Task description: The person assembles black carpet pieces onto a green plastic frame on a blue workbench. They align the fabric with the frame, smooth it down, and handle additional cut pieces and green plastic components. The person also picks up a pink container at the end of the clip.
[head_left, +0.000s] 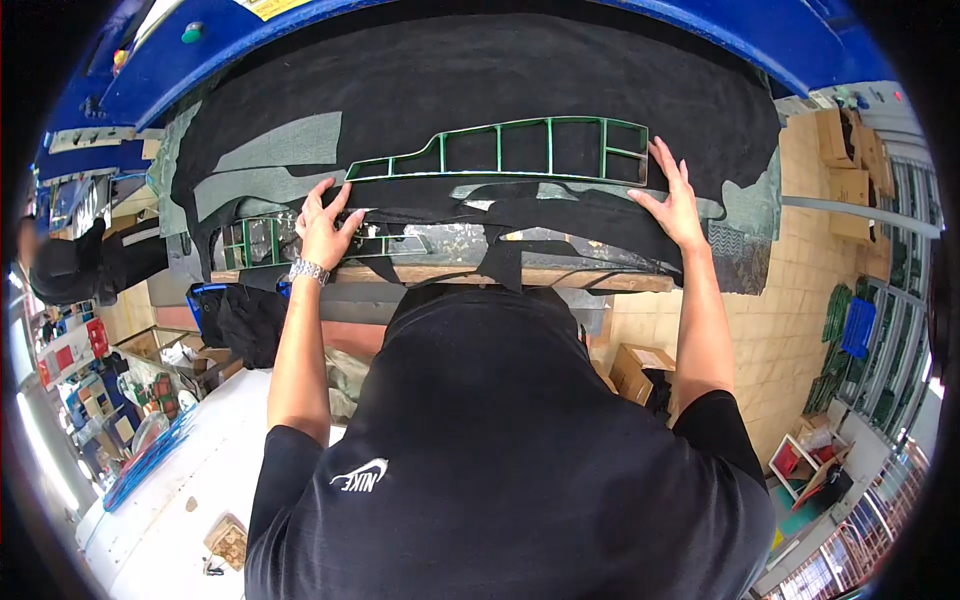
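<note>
A long green-edged cutting die (499, 150) with several cross bars lies on a sheet of black material (480, 75). It is narrow at the left and wide at the right. My left hand (325, 232), wearing a metal watch, is beside the narrow tip with its fingers spread. At the wide end, my right hand (678, 205) has thumb and fingers apart around the lower right corner, seemingly touching the edge. A second green die (262, 243) sits partly under my left hand, nearer to me.
A blue machine beam (700, 40) spans the far side. Grey-green patches (290, 145) show through gaps in the black sheet. A wooden strip (590, 280) edges the table near me. Cardboard boxes (640, 370) stand on the floor at right; another person (75, 262) is at far left.
</note>
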### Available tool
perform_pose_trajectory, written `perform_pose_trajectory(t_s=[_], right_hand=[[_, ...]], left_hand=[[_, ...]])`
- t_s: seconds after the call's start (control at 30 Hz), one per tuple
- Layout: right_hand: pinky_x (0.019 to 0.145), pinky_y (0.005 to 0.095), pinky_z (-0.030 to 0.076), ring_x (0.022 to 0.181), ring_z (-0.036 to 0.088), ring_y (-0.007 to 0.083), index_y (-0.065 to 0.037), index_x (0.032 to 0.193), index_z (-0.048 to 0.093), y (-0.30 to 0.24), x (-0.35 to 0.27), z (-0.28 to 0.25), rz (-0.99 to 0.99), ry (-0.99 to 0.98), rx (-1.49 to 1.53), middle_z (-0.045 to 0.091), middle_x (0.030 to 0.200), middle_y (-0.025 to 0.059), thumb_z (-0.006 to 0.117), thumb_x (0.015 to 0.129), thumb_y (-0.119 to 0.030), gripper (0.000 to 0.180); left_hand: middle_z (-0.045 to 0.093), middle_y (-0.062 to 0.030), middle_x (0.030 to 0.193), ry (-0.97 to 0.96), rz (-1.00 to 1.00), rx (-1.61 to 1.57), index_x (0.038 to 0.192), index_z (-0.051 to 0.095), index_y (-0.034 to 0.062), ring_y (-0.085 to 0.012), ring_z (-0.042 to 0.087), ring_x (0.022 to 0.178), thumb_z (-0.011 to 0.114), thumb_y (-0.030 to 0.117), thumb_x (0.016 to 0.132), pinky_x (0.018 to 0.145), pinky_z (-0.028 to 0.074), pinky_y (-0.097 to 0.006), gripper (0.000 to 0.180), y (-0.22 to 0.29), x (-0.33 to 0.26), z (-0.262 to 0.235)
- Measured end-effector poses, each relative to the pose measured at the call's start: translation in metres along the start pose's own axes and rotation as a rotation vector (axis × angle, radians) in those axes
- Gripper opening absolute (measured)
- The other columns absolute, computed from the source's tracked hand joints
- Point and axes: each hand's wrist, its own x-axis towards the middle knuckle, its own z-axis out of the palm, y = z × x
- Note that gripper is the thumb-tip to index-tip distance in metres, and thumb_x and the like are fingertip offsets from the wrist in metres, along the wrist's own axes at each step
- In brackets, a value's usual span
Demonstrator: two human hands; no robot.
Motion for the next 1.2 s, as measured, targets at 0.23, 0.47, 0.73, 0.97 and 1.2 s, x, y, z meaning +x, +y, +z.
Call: perform_pose_trajectory(t_s=[0.23,0.47,0.73,0.97,1.2], right_hand=[[0.124,0.0522,0.017,0.145,0.043,0.0245,-0.016,0.151,0.048,0.017,-0.006,0.004,-0.01,0.027,-0.075,0.051,0.152,0.0089,0.079,0.083,-0.021,0.075],[0.125,0.0508,0.017,0.14,0.048,0.0265,-0.017,0.152,0.045,0.005,0.002,0.006,0.028,-0.02,-0.095,0.054,0.15,0.0093,0.078,0.083,-0.016,0.077],[0.121,0.0477,0.028,0.146,0.037,0.0349,-0.016,0.153,0.042,-0.04,-0.007,-0.012,0.025,0.046,-0.237,0.039,0.158,0.0162,0.081,0.081,-0.021,0.082],[0.121,0.0459,0.028,0.149,0.029,0.0376,-0.014,0.151,0.046,-0.08,-0.006,-0.004,-0.032,0.119,-0.338,0.032,0.161,0.0178,0.081,0.083,-0.023,0.077],[0.12,0.0476,0.03,0.149,0.028,0.0382,-0.014,0.152,0.044,-0.106,-0.007,0.003,0.014,0.14,-0.326,0.031,0.161,0.0168,0.081,0.082,-0.021,0.079]], left_hand=[[0.043,-0.0135,0.151,0.009,0.008,-0.022,0.137,0.064,0.0273,-0.0327,0.036,0.142,0.073,0.038,0.088,0.114,0.021,-0.054,0.051,0.007,0.005,0.001],[0.047,-0.0121,0.148,0.052,0.053,-0.124,0.134,0.065,0.0211,-0.0343,0.037,0.143,0.074,0.038,0.088,0.114,0.026,-0.058,0.05,-0.01,-0.002,-0.003],[0.05,-0.0095,0.143,-0.312,0.183,0.136,0.145,0.053,0.0242,-0.0325,0.044,0.138,0.09,0.029,0.067,0.111,0.035,-0.06,0.086,-0.067,-0.02,-0.092],[0.051,-0.0097,0.135,-0.358,0.286,0.294,0.151,0.044,0.0269,-0.0332,0.048,0.129,0.092,0.024,0.059,0.105,0.039,-0.058,0.104,-0.072,-0.005,-0.099],[0.056,-0.0117,0.123,-0.329,0.414,0.284,0.148,0.044,0.0142,-0.0356,0.051,0.12,0.09,0.025,0.057,0.103,0.04,-0.05,0.103,-0.067,-0.002,-0.116]])
